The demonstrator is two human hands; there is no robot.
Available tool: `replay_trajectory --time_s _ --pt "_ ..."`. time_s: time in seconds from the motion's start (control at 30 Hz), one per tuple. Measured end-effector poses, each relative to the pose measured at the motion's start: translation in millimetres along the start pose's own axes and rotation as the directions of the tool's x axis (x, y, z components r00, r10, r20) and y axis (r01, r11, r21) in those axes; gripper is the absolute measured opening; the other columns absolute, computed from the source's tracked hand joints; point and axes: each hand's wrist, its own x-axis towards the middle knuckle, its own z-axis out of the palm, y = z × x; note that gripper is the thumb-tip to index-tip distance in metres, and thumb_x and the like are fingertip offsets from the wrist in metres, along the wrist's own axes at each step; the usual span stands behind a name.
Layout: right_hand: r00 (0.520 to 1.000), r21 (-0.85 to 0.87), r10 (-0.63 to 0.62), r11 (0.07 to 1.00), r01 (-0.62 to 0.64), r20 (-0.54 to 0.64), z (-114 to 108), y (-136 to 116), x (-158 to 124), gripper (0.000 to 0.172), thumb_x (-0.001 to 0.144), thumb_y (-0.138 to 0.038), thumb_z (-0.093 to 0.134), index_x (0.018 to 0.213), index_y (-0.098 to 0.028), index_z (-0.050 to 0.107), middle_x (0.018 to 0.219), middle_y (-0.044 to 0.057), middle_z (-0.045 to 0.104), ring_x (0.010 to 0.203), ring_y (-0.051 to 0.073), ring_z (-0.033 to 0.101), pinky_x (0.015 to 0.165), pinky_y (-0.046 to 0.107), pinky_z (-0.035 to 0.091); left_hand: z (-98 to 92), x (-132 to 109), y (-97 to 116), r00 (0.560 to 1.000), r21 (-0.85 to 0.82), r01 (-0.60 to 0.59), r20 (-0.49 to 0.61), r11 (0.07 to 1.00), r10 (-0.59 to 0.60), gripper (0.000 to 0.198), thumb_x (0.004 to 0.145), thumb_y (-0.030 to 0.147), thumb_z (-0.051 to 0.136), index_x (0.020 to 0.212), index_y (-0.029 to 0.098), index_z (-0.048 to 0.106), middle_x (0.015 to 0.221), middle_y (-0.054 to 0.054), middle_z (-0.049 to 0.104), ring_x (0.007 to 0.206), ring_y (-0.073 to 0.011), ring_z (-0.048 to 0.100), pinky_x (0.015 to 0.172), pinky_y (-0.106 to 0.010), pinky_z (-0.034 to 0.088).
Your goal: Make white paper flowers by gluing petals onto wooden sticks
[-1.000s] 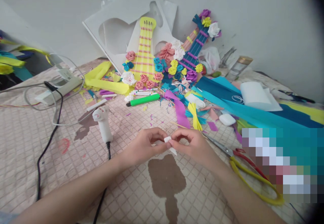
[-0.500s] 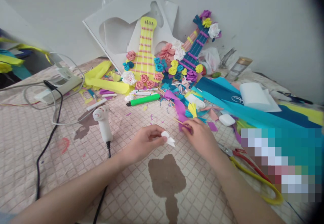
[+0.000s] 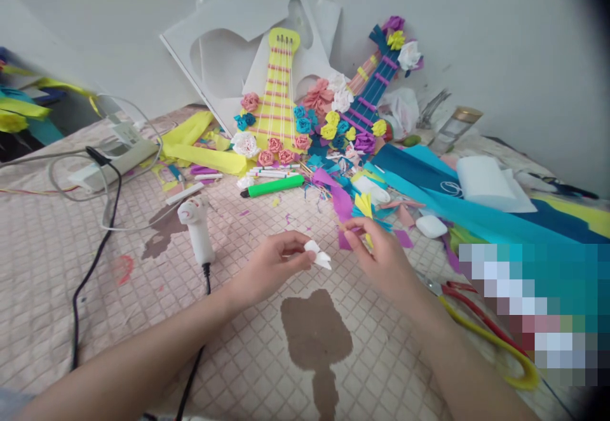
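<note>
My left hand (image 3: 274, 265) pinches a small folded white paper piece (image 3: 317, 254) just above the quilted pink table cover (image 3: 57, 268). My right hand (image 3: 381, 256) is a short way to the right, its fingers closed in a pinch on a thin wooden stick (image 3: 347, 227) beside purple and yellow paper scraps (image 3: 365, 205). A white glue gun (image 3: 196, 227) with a black cord lies left of my left hand.
Two paper guitars, yellow (image 3: 279, 100) and blue (image 3: 372, 91), lean on white cut-out boards at the back, ringed by paper flowers. A green marker (image 3: 274, 186), scissors with red and yellow handles (image 3: 476, 326), blue paper sheets (image 3: 452, 205), a white power strip (image 3: 117, 160) and a brown stain (image 3: 314, 335) surround my hands.
My right hand let go of the white paper piece, moved right to the scraps and pinched up a thin stick. My left hand kept the white piece.
</note>
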Motion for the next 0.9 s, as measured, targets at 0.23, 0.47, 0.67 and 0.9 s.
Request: replay_trajectory --time_s 0.23,0.47,0.67,0.9 --pt "0.95 0.245 -0.107 0.969 0.033 0.293 -6.4 -25.0 -7.0 0.014 0.09 -0.021 0.043 0.098 -0.023 0.055 0.088 -0.001 0.062 0.077 0.01 0.057 0.067 0.021 0.043 -0.9 0.3 1.5 0.998 0.07 -0.054 -0.035 0.996 0.056 0.016 0.077 0.026 0.062 0.086 0.013 0.063 0.08 -0.003 0.066 0.072 -0.0117 0.06 0.067 -0.023 0.047" --pt "0.966 0.156 -0.104 0.985 0.069 0.235 -3.7 -21.4 -6.0 0.015 0.088 -0.027 0.048 0.089 -0.02 0.061 0.077 0.0 0.061 0.061 0.009 0.049 0.054 0.022 0.037 -1.7 -0.5 3.6 0.992 0.193 -0.112 -0.041 0.975 0.122 0.013 0.077 0.024 0.062 0.084 0.013 0.065 0.083 -0.004 0.067 0.077 -0.0129 0.06 0.069 -0.023 0.047" --pt "0.971 0.111 -0.07 0.993 0.045 0.227 -2.2 -21.7 -5.2 0.016 0.087 -0.026 0.049 0.086 -0.019 0.063 0.074 -0.001 0.062 0.06 0.009 0.048 0.054 0.022 0.036 -1.6 -1.4 4.8 0.992 0.254 -0.086 -0.064 0.964 0.105 0.016 0.078 0.026 0.061 0.088 0.014 0.067 0.087 -0.006 0.069 0.08 -0.0151 0.061 0.067 -0.024 0.047" --pt "0.977 0.073 -0.018 0.997 0.002 0.213 0.1 -23.9 -6.9 0.016 0.086 -0.025 0.049 0.08 -0.018 0.062 0.07 -0.001 0.061 0.059 0.009 0.049 0.054 0.023 0.035 -1.5 0.1 2.0 0.991 0.297 -0.106 -0.045 0.949 0.125 0.019 0.082 0.029 0.058 0.088 0.014 0.067 0.087 -0.006 0.07 0.08 -0.0158 0.062 0.07 -0.027 0.048"
